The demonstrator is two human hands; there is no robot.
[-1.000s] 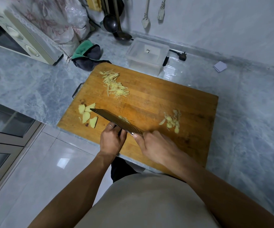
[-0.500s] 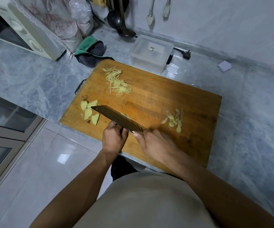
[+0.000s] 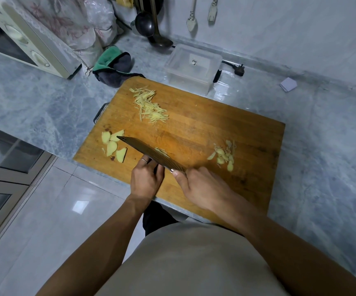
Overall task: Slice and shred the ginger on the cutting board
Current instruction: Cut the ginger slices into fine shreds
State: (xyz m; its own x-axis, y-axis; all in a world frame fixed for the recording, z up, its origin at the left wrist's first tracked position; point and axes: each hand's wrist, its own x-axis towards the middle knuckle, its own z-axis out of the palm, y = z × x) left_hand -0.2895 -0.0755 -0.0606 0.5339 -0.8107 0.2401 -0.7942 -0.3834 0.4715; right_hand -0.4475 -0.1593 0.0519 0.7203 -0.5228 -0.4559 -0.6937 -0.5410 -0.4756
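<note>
Roughly halfway through, I'd say, going by how the ginger lies across the cutting board [image 3: 194,129]. A loose heap of fine shreds [image 3: 150,107] sits toward the far left of the board, clearly finished work. Four or so flat slices [image 3: 113,145] lie near the left edge, whole and not yet cut into strips, with the tip of the cleaver [image 3: 151,153] reaching just beside them. Over on the right, well apart from everything else, is a small scatter of thin pieces [image 3: 224,155] that look like peel or trimmings, though they are too small for me to be sure. The right hand [image 3: 202,186] is wrapped around the cleaver's handle at the near edge of the board, thumb lying along the top by the metal collar. The left hand [image 3: 146,180] is bunched with its fingers curled under, knuckles up against the near face of the blade; it seems to be pinning a little stack of ginger [image 3: 161,150], of which only a few yellow ends peek out past the far side of the blade. Whether the fingertips really pinch that stack I cannot tell, since the blade and the hand hide it. So the shredding is under way: one pile done, one small stack under the knife, and the left-hand slices waiting their turn.
</note>
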